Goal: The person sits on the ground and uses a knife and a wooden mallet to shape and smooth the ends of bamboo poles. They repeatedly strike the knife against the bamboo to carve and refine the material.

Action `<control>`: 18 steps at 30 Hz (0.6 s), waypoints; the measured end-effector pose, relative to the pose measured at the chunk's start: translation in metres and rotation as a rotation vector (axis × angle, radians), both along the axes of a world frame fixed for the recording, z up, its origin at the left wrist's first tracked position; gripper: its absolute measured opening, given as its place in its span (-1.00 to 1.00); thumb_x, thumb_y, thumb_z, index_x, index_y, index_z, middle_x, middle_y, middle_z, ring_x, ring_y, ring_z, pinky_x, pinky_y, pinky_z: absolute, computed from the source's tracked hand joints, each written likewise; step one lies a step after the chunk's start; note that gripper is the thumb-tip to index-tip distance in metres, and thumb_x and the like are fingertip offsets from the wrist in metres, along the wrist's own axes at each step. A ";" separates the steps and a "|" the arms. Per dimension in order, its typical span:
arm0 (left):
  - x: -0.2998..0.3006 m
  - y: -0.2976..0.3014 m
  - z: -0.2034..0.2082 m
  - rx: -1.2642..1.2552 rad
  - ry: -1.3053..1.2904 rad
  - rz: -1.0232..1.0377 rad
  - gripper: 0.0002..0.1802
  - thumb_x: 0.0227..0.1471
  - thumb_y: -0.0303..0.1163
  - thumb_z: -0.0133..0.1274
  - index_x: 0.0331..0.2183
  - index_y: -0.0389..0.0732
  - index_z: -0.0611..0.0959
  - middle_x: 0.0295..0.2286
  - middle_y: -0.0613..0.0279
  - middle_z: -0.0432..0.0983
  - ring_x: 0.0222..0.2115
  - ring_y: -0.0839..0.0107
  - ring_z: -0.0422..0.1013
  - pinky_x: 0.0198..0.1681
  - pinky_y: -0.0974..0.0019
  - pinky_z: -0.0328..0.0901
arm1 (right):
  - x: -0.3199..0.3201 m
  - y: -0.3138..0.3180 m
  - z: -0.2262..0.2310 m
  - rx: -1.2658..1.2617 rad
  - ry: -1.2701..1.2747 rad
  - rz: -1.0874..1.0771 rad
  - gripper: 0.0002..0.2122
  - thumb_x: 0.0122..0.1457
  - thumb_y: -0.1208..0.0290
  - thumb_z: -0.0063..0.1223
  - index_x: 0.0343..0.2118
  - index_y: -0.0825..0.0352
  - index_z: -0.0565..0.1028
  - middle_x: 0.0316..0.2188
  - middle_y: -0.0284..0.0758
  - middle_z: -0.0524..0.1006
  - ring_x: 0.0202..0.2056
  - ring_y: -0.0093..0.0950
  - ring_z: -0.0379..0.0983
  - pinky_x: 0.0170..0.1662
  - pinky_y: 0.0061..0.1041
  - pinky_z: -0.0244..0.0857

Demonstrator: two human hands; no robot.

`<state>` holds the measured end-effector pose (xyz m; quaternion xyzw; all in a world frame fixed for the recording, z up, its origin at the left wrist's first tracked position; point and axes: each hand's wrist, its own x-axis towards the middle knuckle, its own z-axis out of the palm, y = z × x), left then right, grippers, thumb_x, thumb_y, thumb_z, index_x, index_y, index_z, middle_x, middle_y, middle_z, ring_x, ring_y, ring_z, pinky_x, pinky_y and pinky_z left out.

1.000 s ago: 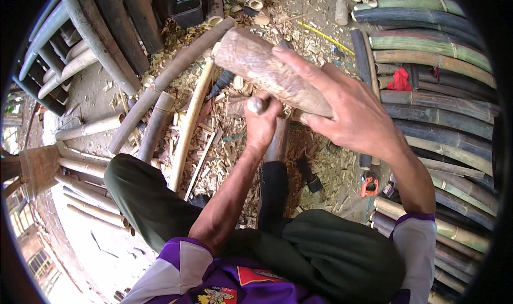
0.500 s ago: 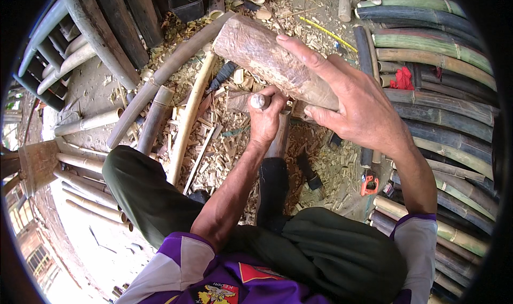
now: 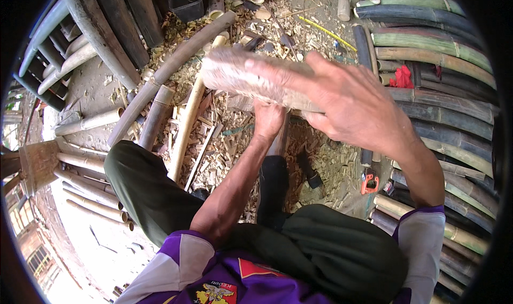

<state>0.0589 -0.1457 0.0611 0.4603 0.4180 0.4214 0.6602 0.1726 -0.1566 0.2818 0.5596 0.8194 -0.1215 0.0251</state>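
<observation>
Pale wood, the block (image 3: 240, 80) looks heavy and stiff, best held at its right end, where the right hand (image 3: 347, 101) clasps it above the left hand (image 3: 269, 121), whose grip I cannot tell

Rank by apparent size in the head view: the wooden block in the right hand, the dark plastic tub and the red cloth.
1. Wooden block, motion-blurred and probably enlarged by nearness
2. Dark plastic tub
3. Red cloth

The wooden block (image 3: 228, 75) has swung down, hiding the tool's round end.
</observation>
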 end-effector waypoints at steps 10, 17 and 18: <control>0.009 0.009 0.006 -0.034 0.008 -0.158 -0.43 0.17 -0.13 0.15 0.09 -0.26 0.46 0.00 -0.04 0.47 0.04 0.18 0.42 0.14 0.10 0.36 | 0.006 -0.016 0.006 -0.154 0.166 -0.220 -0.05 0.03 0.51 0.30 0.44 -0.32 0.06 -0.34 -0.20 0.43 -0.48 -0.35 0.47 -0.39 -0.29 0.53; 0.024 0.025 -0.004 0.173 -0.039 -0.120 -0.63 0.18 -0.27 0.14 -0.06 -0.27 0.55 -0.21 0.04 0.56 -0.13 0.28 0.51 -0.04 0.11 0.47 | 0.014 -0.044 -0.032 -0.096 0.446 -0.459 -0.04 -0.02 0.57 0.32 0.45 0.08 0.02 0.29 -0.04 0.31 0.17 -0.13 0.42 0.27 -0.13 0.31; 0.021 0.036 0.012 -0.068 -0.036 -0.110 -0.85 0.21 -0.34 0.10 -0.31 -0.22 0.65 -0.50 0.24 0.53 -0.45 0.45 0.50 -0.39 0.26 0.47 | 0.024 -0.058 -0.050 0.026 0.557 -0.493 -0.07 0.00 0.53 0.32 0.44 0.19 0.02 0.25 0.02 0.34 0.15 -0.12 0.43 0.24 -0.14 0.33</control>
